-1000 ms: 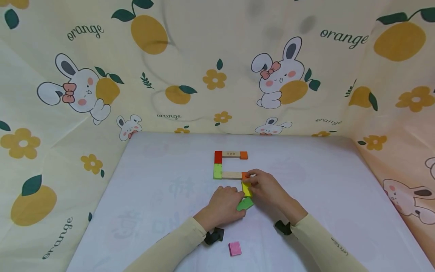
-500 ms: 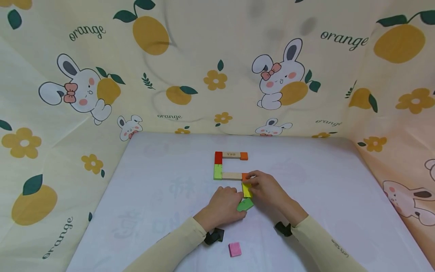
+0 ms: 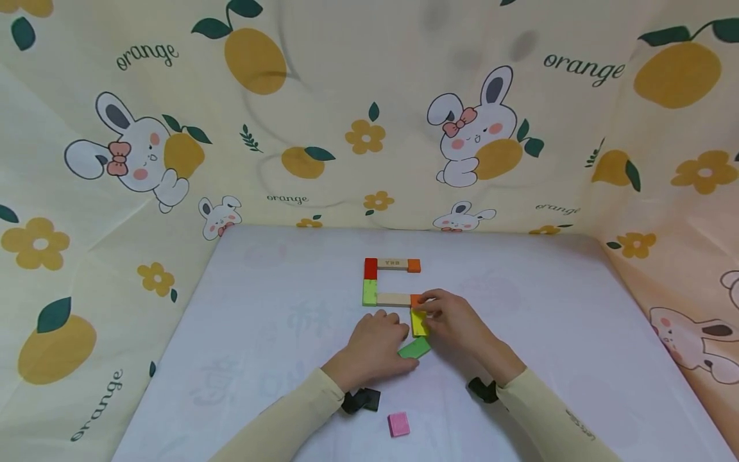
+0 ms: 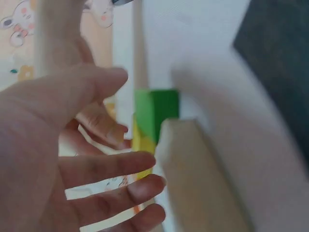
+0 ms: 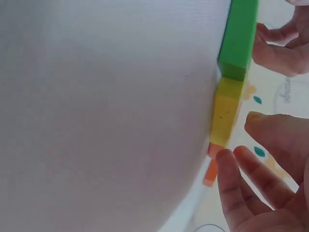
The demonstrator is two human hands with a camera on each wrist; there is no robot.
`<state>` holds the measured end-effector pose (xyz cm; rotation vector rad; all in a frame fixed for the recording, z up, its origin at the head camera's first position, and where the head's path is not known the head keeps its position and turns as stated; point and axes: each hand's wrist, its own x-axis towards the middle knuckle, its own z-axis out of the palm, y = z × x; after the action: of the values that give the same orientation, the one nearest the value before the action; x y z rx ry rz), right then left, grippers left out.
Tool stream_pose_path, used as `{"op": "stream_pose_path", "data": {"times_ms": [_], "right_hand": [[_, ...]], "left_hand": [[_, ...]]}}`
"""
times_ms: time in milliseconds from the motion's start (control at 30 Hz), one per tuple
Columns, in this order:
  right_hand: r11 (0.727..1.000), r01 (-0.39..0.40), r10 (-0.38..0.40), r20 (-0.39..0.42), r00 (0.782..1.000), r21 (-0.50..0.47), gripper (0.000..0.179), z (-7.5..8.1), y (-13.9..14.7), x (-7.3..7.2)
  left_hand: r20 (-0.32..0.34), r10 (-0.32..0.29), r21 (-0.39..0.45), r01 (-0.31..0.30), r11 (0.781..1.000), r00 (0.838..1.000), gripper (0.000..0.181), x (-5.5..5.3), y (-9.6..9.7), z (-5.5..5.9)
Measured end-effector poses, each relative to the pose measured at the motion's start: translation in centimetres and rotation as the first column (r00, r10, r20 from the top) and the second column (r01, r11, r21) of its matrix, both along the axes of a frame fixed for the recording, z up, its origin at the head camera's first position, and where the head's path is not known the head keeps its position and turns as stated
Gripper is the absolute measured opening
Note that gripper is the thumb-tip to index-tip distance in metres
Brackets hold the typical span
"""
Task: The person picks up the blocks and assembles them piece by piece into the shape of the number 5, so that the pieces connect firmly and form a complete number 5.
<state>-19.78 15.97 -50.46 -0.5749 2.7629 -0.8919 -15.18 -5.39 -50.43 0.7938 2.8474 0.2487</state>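
A row of small blocks lies on the table: an orange block [image 3: 415,299], a yellow block [image 3: 419,323] in front of it, and a green block [image 3: 415,348] lying slanted at the yellow one's near end. My left hand [image 3: 375,346] hovers left of the green block, its fingers spread apart with nothing gripped. In the left wrist view a pale wooden block [image 4: 203,179] abuts the green one; the hand hides it from the head view. The right hand [image 3: 458,321] rests its fingertips against the orange and yellow blocks, thumb beside the yellow one.
Behind, a red block [image 3: 371,268], a lime block [image 3: 369,292], two plain wooden blocks [image 3: 392,264] and another orange block [image 3: 414,265] form an angular C. A pink block [image 3: 398,424] and a dark block [image 3: 372,400] lie near the front. Patterned cloth [image 3: 369,173] walls the white table.
My left hand has drawn slightly left, its fingers coming off the green block, which has tilted flatter. The right hand stays almost in place at the orange and yellow blocks.
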Motion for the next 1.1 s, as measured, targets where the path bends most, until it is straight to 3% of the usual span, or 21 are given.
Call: {"op": "stream_pose_path", "data": {"times_ms": [267,433,567,767,1100], "right_hand": [[0.999,-0.038,0.041,-0.111,0.993,0.024,0.028,1.8,0.9,1.6],[0.987,-0.146,0.155,-0.164,0.974,0.063,0.028,2.6,1.4,3.1],[0.960,-0.256,0.275,-0.197,0.941,0.117,0.028,2.4,1.9,4.3],[0.914,-0.362,0.396,-0.215,0.893,0.182,0.030,1.4,1.9,5.0],[0.889,-0.405,0.446,-0.206,0.871,0.214,0.027,0.8,1.7,5.4]], "left_hand": [[0.064,-0.061,0.103,0.054,0.993,0.996,0.047,-0.9,-3.6,1.2],[0.141,-0.088,0.157,0.065,0.985,0.986,0.045,-0.7,-5.5,1.4],[0.177,-0.120,0.206,0.082,0.975,0.977,0.042,-0.3,-5.9,0.9],[0.161,-0.147,0.216,0.111,0.970,0.976,0.039,0.3,-6.1,0.6],[0.137,-0.146,0.184,0.120,0.976,0.980,0.036,0.6,-6.0,0.5]]}}
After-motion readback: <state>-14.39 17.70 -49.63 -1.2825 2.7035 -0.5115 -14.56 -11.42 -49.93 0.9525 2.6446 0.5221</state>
